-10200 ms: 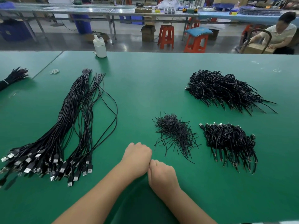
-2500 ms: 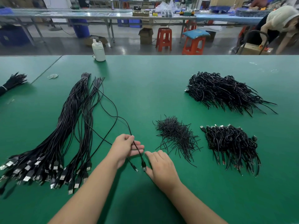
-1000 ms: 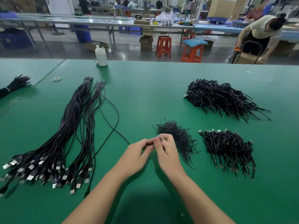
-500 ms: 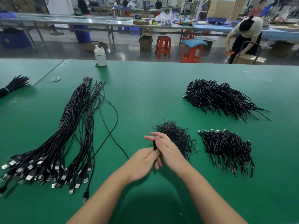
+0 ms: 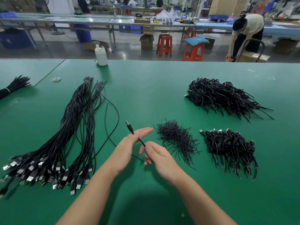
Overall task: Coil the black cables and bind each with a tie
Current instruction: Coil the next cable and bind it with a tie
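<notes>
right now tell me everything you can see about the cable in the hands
The cable is thin, black and flexible, with a black plug at its free end that has a metal tip and points up and away. It crosses the back of the left hand, whose fingers are straight, and the right hand pinches it just below. Its slack loops left over the green table toward the uncoiled bundle. No coil is formed yet.

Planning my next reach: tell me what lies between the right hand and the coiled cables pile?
The small heap of black ties, seen in the head view.
</notes>
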